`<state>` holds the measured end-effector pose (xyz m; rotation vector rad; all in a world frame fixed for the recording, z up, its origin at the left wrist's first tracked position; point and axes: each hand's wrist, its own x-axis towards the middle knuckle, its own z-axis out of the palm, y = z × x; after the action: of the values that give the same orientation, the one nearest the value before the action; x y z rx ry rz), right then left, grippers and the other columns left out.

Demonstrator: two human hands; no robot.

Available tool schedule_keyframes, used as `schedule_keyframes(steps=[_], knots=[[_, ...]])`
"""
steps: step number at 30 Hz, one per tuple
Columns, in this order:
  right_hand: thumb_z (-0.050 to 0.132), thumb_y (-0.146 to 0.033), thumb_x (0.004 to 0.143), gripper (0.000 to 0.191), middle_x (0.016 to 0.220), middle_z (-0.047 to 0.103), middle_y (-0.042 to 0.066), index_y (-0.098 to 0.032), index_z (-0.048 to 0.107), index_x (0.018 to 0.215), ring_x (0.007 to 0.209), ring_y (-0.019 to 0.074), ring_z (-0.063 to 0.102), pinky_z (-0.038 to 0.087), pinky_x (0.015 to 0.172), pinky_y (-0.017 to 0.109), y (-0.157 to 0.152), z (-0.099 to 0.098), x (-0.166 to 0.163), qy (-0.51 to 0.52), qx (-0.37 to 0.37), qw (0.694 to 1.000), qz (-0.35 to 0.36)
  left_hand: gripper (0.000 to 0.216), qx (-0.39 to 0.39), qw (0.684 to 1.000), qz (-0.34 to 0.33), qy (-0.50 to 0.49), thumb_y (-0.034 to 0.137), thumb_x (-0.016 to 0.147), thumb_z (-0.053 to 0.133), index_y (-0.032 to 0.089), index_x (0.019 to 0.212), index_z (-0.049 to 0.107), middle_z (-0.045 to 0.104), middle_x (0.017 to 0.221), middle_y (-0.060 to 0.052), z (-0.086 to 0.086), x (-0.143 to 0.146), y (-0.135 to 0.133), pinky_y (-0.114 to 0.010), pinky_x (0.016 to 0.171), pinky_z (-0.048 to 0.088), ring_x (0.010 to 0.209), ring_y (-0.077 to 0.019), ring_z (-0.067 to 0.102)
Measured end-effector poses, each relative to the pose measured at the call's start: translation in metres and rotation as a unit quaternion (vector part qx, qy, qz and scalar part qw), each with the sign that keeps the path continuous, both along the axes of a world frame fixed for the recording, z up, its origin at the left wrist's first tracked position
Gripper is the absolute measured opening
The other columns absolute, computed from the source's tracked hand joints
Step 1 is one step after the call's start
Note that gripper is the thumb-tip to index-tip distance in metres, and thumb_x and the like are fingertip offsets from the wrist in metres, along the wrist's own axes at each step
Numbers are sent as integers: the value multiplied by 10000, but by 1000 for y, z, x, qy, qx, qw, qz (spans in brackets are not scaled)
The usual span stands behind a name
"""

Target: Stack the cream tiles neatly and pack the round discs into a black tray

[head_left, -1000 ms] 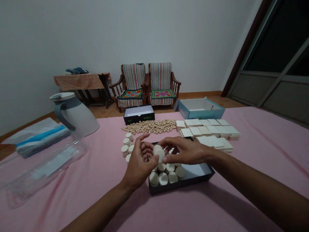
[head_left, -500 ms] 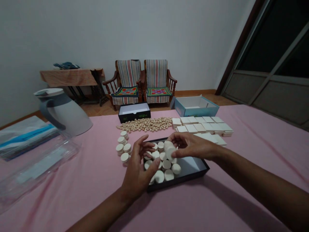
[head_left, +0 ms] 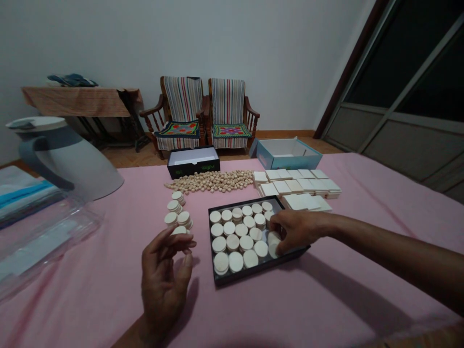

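Observation:
A black tray (head_left: 253,270) on the pink cloth holds several stacks of pale wooden discs (head_left: 235,237) in rows. My right hand (head_left: 295,229) reaches into the tray's right side, its fingers closed on a short stack of discs (head_left: 273,240) that stands at the end of the rows. My left hand (head_left: 165,273) hovers left of the tray with its fingers loosely apart and nothing in them. Its fingertips are just below the nearest of the loose disc stacks (head_left: 177,215) that stand outside the tray.
A heap of small wooden beads (head_left: 212,181) and stacks of square tiles (head_left: 297,186) lie behind the tray. Farther back stand a black box (head_left: 193,162) and a blue box (head_left: 286,153). A grey jug (head_left: 68,164) and clear plastic bags (head_left: 43,237) are at the left.
My hands have parted. The right hand carried the disc stack down to the tray's right side. The left hand drew back to the left, out of the tray, uncovering the rows of discs.

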<state>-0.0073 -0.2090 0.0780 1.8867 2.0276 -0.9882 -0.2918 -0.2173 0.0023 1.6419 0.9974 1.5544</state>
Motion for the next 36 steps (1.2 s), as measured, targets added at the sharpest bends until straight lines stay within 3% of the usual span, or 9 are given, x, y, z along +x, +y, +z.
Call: schedule_keyframes(steps=[8, 14, 20, 24, 26, 31, 36], knots=[[656, -318, 628, 241, 683, 615, 7, -143, 683, 791, 597, 123, 523, 328, 487, 220, 3, -4, -1, 54, -77, 995, 24, 479, -29, 1000, 7, 2, 241, 823, 595, 235, 1260, 398, 577, 983, -63, 2, -3, 1, -290, 658, 556, 868, -197, 604], [626, -279, 637, 218, 677, 629, 16, -154, 706, 797, 641, 153, 561, 376, 540, 237, -1, -4, -6, 12, -49, 998, 33, 475, -28, 1000, 5, 0, 231, 822, 601, 246, 1256, 408, 581, 982, -53, -1, -3, 4, -279, 660, 557, 873, -191, 606], [638, -261, 601, 254, 671, 638, 22, -169, 722, 822, 643, 174, 580, 389, 536, 249, -8, -8, -11, 16, -32, 997, -74, 475, -23, 1000, -2, 1, 203, 831, 594, 247, 1264, 406, 573, 984, -53, -1, -4, 4, -256, 647, 558, 882, -183, 596], [627, -230, 595, 137, 625, 596, 21, -148, 676, 693, 613, 158, 549, 364, 500, 238, -14, -11, -17, 21, -17, 987, -160, 459, -28, 1000, -4, 2, 206, 836, 589, 244, 1259, 415, 582, 972, -53, 0, -3, 3, -257, 656, 557, 872, -180, 596], [606, -215, 619, 73, 596, 564, 14, -144, 622, 618, 601, 146, 526, 346, 493, 234, -16, -11, -20, 27, -5, 984, -176, 445, -32, 999, -4, 4, 212, 839, 584, 242, 1252, 421, 584, 965, -52, 1, -3, 3, -260, 659, 557, 863, -179, 599], [587, -181, 650, 123, 544, 475, -16, -153, 533, 543, 579, 121, 474, 301, 483, 226, -16, -16, -20, 24, 48, 982, -179, 424, -36, 999, -12, 12, 213, 843, 578, 232, 1239, 427, 586, 946, -55, 1, -3, 1, -252, 644, 560, 842, -175, 603], [627, -186, 672, 130, 523, 523, -5, -135, 591, 559, 552, 114, 509, 360, 495, 207, -10, -30, -15, 62, 42, 968, -238, 419, -22, 1000, -8, 16, 210, 834, 587, 221, 1228, 444, 600, 923, -54, -4, -4, 4, -252, 627, 564, 810, -171, 611]])
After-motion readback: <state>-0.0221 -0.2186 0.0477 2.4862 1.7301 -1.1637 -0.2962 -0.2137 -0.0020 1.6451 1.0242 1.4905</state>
